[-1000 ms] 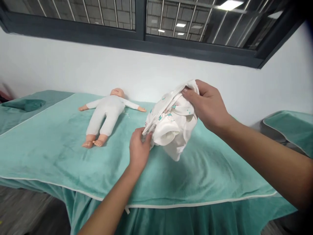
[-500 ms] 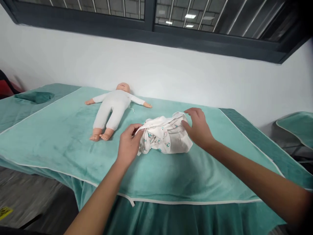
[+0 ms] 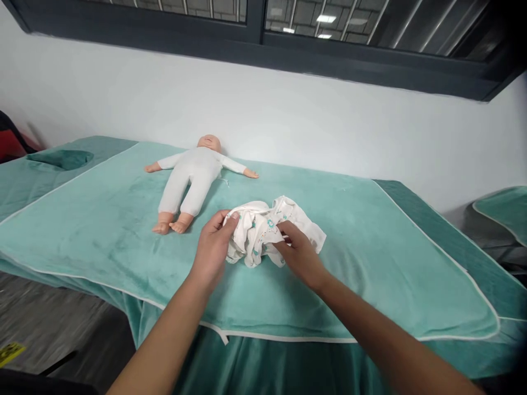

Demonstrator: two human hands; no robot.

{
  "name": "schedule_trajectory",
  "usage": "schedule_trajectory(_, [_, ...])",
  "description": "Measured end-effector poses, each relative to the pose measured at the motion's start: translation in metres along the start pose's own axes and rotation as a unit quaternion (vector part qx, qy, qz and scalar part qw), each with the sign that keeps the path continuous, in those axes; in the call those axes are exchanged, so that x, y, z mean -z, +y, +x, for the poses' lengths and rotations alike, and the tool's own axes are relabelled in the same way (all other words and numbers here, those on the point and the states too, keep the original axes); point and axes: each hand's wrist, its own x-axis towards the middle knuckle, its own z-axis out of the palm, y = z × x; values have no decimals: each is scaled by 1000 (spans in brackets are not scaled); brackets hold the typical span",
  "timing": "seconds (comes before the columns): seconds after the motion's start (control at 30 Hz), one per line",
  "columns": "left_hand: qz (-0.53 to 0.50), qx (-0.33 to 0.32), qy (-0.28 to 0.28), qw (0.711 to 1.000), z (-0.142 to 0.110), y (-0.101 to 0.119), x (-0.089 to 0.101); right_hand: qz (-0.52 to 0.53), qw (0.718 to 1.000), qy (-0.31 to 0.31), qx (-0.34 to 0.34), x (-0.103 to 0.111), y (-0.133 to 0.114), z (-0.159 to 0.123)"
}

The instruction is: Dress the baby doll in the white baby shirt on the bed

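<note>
A white cloth garment printed with small teal and coloured figures is bunched up between my hands, just above or on the green cover; its exact kind is hidden by the folds. My left hand grips its left end, thumb on top. On the right, my right hand pinches a fold near the middle, and loose fabric spreads out behind it. Beyond my left hand a baby doll lies on its back, arms out, in a white body suit with bare hands and feet.
The bed's green cover has white piping and hangs over the front edge. A face hole is at the bed's left end. Behind stand a white wall and a dark window frame. Another green-covered surface is at the right.
My right hand has moved left and nearer from the garment's far right edge and now pinches its middle. The garment is more gathered at my left hand. The doll stays put.
</note>
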Motion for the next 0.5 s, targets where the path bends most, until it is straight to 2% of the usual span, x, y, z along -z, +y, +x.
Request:
schedule_trajectory(0.13, [-66,-8,57,996,4,2,10,176,979,72,-69,7,4,-17])
schedule_trajectory(0.2, [-90,-8,80,993,6,2,15,245,959,107,-90,17,9,-24])
schedule_trajectory(0.27, [-103,1,98,990,8,0,20,285,945,116,-113,32,15,-30])
schedule_trajectory(0.4, [-97,23,100,990,10,-5,27,234,950,119,-169,72,24,-39])
schedule_trajectory(0.5, [-94,30,107,989,10,-8,29,115,963,175,-170,108,27,-47])
